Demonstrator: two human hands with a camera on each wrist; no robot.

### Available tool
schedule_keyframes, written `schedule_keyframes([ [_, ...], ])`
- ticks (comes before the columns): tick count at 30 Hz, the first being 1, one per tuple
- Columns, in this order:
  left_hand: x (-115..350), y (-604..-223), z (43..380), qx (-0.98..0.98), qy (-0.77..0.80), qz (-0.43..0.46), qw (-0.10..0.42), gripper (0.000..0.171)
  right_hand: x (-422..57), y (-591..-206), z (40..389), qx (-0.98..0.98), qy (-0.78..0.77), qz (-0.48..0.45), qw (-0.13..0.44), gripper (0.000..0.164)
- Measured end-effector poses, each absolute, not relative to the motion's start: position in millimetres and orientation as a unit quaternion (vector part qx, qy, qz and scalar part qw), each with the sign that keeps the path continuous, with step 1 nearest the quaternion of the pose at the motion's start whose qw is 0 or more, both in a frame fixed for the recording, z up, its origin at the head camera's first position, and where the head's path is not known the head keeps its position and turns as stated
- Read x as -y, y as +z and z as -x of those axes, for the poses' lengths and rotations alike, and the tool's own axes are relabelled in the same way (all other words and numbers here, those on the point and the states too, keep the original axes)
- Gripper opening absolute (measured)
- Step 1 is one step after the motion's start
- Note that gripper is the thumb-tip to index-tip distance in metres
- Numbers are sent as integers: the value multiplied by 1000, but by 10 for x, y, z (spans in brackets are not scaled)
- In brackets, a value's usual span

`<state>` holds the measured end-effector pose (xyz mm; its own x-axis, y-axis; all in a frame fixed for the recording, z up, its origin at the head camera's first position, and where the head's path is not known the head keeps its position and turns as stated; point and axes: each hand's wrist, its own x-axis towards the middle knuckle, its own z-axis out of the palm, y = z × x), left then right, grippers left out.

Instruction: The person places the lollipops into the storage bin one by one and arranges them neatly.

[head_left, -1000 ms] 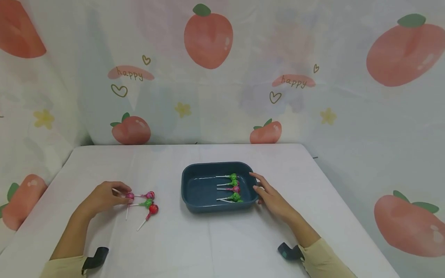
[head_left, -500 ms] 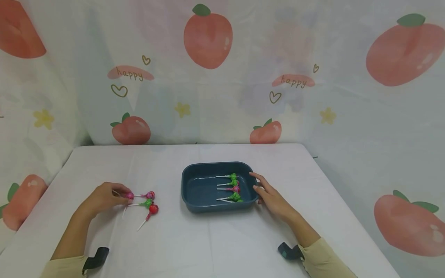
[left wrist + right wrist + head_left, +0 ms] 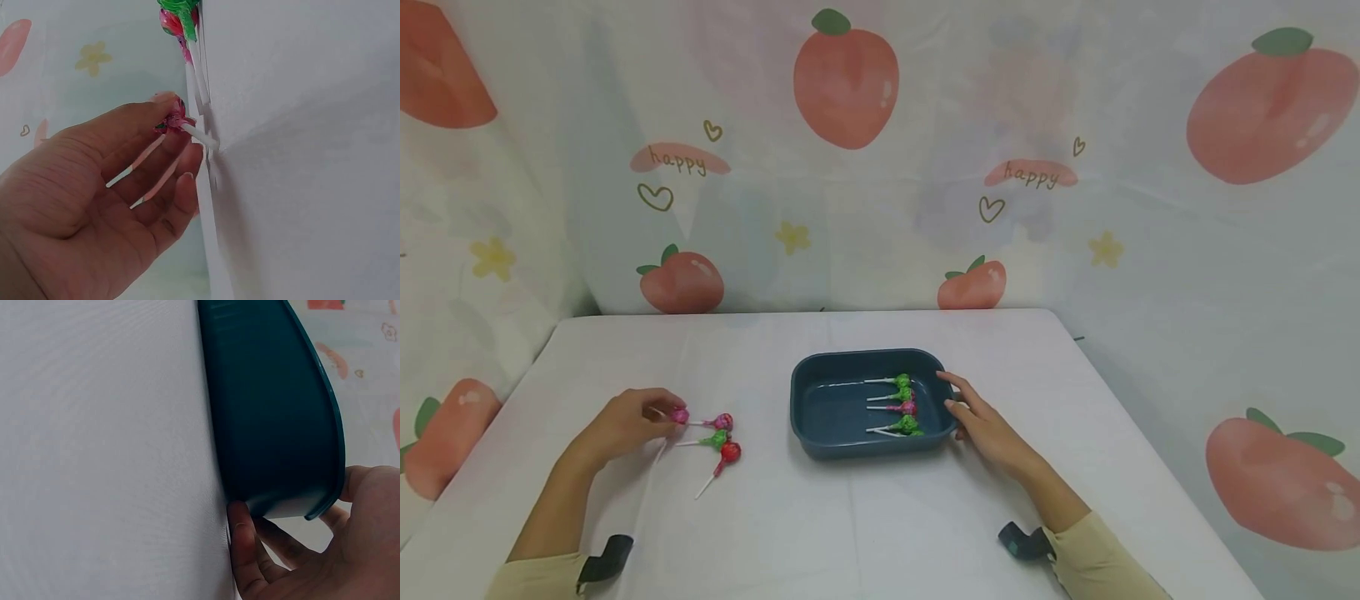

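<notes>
My left hand [image 3: 628, 429] pinches a pink-wrapped lollipop [image 3: 175, 119] by its head, between thumb and fingertips. Its white stick juts out toward the tabletop. Just right of that hand lie a pink lollipop [image 3: 723, 422], a green lollipop [image 3: 718, 438] and a red lollipop [image 3: 730, 452], close together. At the table's middle sits a dark blue tray [image 3: 831, 414], with several lollipops in a column along its right half, green ones [image 3: 903, 381] and a pink one [image 3: 909, 407]. My right hand [image 3: 992, 429] holds the tray's right end, fingers curved about the rim and outer wall.
A white cloth [image 3: 850, 533] covers the table, whose far edge meets a fruit-printed curtain [image 3: 880, 225]. Black wrist mounts [image 3: 606, 558] sit at both sleeve cuffs.
My left hand has risen slightly with the pinched lollipop, whose stick has swung leftward. The right hand, the tray and the other lollipops stay put.
</notes>
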<state>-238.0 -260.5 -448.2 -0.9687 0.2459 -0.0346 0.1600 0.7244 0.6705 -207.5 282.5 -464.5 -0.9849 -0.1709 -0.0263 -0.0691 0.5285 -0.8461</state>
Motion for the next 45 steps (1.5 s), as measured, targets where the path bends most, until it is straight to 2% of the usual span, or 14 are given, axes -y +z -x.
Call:
schedule_keyframes([
  [15,2464,-4294,2477,-923,352,-156,22,23,-2816,-4610,2047,-871,-484,66,58,48],
  [35,2186,-4208,2597,-910,363,-200,30,28,-2820,-4644,2058,-868,-488,67,58,48],
  [45,1949,-4155,2672,-909,358,-214,12,30,-2827,-4646,2074,-872,-481,69,53,47],
])
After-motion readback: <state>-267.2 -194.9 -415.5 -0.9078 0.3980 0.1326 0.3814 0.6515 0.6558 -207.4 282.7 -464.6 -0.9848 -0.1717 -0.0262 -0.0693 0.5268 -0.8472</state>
